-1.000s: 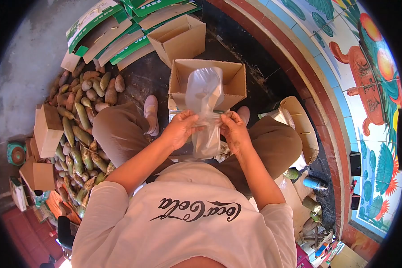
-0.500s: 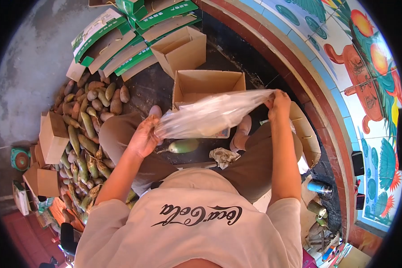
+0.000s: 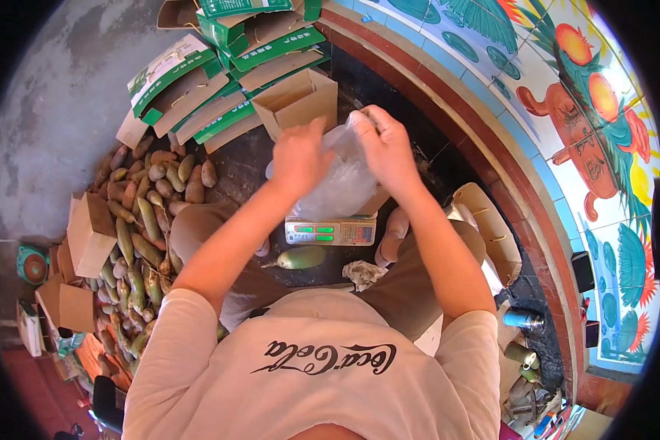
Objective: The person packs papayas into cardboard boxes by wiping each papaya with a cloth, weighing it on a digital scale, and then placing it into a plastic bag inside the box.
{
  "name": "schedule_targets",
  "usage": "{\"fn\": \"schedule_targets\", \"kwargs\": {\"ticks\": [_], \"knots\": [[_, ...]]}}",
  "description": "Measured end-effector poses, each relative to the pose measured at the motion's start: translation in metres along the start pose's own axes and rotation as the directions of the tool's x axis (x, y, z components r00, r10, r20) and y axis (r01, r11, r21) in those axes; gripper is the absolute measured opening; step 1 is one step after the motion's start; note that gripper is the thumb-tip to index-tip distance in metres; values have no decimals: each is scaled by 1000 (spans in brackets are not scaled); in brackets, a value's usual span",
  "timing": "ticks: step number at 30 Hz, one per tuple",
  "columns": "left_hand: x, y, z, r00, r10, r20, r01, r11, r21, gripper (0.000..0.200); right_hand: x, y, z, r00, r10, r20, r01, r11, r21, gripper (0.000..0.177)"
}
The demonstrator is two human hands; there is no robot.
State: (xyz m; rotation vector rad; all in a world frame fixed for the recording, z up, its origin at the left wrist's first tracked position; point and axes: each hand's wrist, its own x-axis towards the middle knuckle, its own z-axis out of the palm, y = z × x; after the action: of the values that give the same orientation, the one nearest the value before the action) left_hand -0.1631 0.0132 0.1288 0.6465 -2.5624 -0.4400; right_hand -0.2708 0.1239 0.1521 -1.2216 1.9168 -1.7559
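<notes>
Head view: the clear plastic bag (image 3: 339,177) is at twelve o'clock from the scale (image 3: 330,232), hanging in front of a mostly hidden cardboard box (image 3: 375,200). The right hand (image 3: 386,143) pinches the bag's top edge between thumb and fingers. The left hand (image 3: 301,158) is at the bag's left side, blurred; whether it grips cannot be told. Around the scale, a green radish (image 3: 302,257) lies at seven o'clock, a crumpled wad (image 3: 364,275) at five, a root pile (image 3: 141,253) at nine and green cartons (image 3: 231,77) at eleven.
</notes>
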Motion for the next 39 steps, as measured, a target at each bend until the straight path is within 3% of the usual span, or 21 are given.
{"fn": "schedule_targets", "kwargs": {"ticks": [4, 5, 6, 9, 12, 16, 18, 19, 21, 22, 23, 24, 26, 27, 28, 29, 30, 32, 35, 36, 39], "knots": [[5, -59, -1, 993, 42, -110, -38, 998, 41, 19, -6, -2, -38, 995, -5, 97, 42, 922, -385, 23], [4, -70, -8, 984, 56, -170, -48, 997, 55, 20, -12, -3, -46, 988, 16, 156, 66, 859, -508, 23], [5, -75, -18, 976, 5, -216, 9, 998, 63, 21, -18, 1, -52, 965, -122, 232, 245, 734, -634, 26], [4, -92, -45, 954, -31, -297, 65, 992, 105, 17, -26, 30, -66, 961, -91, 260, 268, 535, -801, 29], [0, -88, -81, 944, -219, -246, 277, 933, 230, 24, -23, 72, -98, 987, -153, 47, 120, 519, -846, 24], [8, -111, -98, 922, -319, -220, 372, 887, 273, 28, -2, 59, -126, 990, 140, -27, -114, 660, -742, 17], [32, -146, -106, 910, -200, -362, 286, 937, 202, 31, 20, 41, -139, 991, 131, -7, -110, 804, -585, 19], [40, -157, -108, 890, -144, -433, 238, 956, 171, 33, 32, 26, -142, 983, 125, -132, -171, 885, -432, 20], [57, -111, -152, 786, -259, -561, 233, 965, -118, 34, 48, -35, -151, 912, -170, -373, 24, 931, -365, 26], [60, -86, -172, 720, -197, -665, 57, 972, -226, 33, 54, -61, -157, 816, -346, -462, 165, 907, -389, 28], [59, -63, -185, 628, -156, -762, -132, 944, -302, 32, 49, -97, -153, 694, -438, -572, 130, 857, -499, 31], [54, -37, -184, 514, -51, -856, -248, 946, -206, 31, 37, -121, -146, 547, -531, -647, 74, 800, -595, 33], [45, 4, -176, 228, 143, -963, -430, 902, 32, 28, 28, -92, -152, 694, -565, -446, 352, 807, -474, 34], [46, -13, -156, 174, 279, -944, -451, 875, 176, 29, 30, -56, -151, 847, -476, -237, 250, 750, -613, 29], [45, -17, -128, 409, 463, -786, -266, 885, 383, 32, 30, -15, -146, 951, -307, -41, 177, 646, -742, 25], [38, -34, -102, 759, 445, -476, -331, 893, 305, 48, 28, 18, -141, 989, -81, 124, 148, 505, -850, 21], [35, -56, -81, 988, 128, -87, -120, 989, 86, 45, 28, 31, -138, 958, 168, 232, 164, 342, -925, 19], [19, -99, -71, 992, 116, -48, -109, 986, 130, 40, 7, -4, -138, 1000, 29, 10, -15, 760, -650, 21], [2, -121, -86, 999, -18, 30, 22, 990, -141, 31, -2, 2, -168, 990, 124, 69, -85, 905, -418, 29], [-1, -116, -94, 993, -85, 87, 108, 946, -305, 31, -6, -5, -163, 978, 202, 47, -167, 902, -397, 28], [3, -99, -115, 953, -203, 223, 301, 695, -653, 29, -6, -16, -154, 933, 359, 0, -358, 933, 33, 27]]}}
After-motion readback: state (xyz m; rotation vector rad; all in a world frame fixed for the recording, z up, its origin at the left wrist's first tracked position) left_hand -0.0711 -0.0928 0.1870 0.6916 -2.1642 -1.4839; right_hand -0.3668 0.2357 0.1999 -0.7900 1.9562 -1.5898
